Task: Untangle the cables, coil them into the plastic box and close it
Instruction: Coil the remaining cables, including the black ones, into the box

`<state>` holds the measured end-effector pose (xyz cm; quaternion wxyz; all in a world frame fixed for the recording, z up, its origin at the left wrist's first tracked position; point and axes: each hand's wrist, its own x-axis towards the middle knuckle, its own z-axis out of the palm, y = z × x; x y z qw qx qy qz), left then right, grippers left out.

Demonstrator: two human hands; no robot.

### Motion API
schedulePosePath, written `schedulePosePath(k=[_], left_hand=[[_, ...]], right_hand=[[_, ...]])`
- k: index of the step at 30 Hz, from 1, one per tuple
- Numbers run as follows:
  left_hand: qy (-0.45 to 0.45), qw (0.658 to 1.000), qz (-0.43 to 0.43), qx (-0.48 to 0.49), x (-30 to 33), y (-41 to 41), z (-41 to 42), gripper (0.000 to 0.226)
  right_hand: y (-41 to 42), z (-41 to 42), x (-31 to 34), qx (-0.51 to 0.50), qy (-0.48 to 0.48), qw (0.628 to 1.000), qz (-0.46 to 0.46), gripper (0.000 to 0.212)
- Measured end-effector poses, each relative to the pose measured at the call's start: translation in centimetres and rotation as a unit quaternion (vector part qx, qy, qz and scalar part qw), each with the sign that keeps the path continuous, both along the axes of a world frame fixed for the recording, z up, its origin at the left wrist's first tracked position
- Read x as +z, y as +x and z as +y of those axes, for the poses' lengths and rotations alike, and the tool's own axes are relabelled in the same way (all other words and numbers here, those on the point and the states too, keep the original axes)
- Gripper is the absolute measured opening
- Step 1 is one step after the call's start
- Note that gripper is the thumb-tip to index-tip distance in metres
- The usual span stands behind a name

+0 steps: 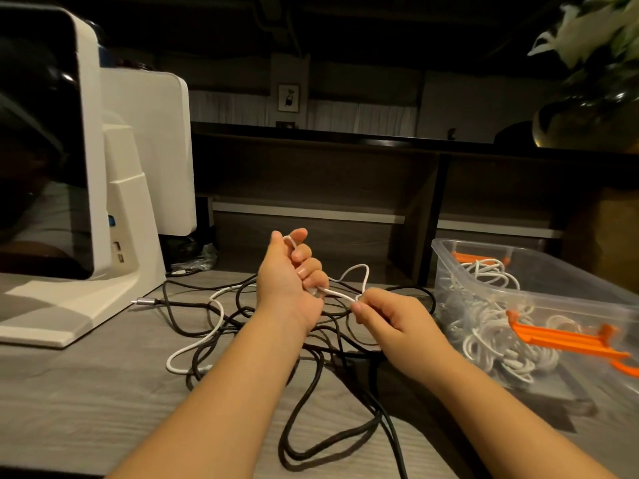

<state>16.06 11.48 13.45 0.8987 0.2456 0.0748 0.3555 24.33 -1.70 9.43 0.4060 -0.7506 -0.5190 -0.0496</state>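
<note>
White cable between both hands' grips

Left hand and right hand curled, pinching.

A white machine with a dark glossy front panel stands at the left of the grey wood-grain table. Behind the table runs a dark counter with shelves below it, and a small framed picture hangs on the far wall. At the upper right, white flowers rise from a dark shiny vase.
</note>
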Motion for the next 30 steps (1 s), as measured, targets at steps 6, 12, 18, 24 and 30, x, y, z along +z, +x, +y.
schedulePosePath(k=[6,12,18,24,30], left_hand=[[0.01,0.999,0.007,0.043,-0.4,0.3,0.5,0.041],[0.137,0.972,0.136,0.135,-0.4,0.4,1.4,0.036],[0.536,0.759,0.34,0.145,-1.2,0.9,0.2,0.031],[0.55,0.747,0.349,-0.132,-1.0,0.5,0.0,0.069],[0.588,0.701,0.338,-0.219,-1.7,0.2,-1.3,0.042]], right_hand=[[0.0,-0.1,0.0,-0.042,-0.122,0.988,-0.081,0.041],[-1.0,-0.5,0.2,0.005,-0.166,0.971,-0.174,0.01],[-0.6,-0.7,0.3,0.1,-0.175,0.959,-0.198,0.016],[0.6,-0.7,-0.1,0.07,0.024,0.989,-0.124,0.01],[0.7,-0.6,0.0,-0.03,0.106,0.994,-0.028,0.021]])
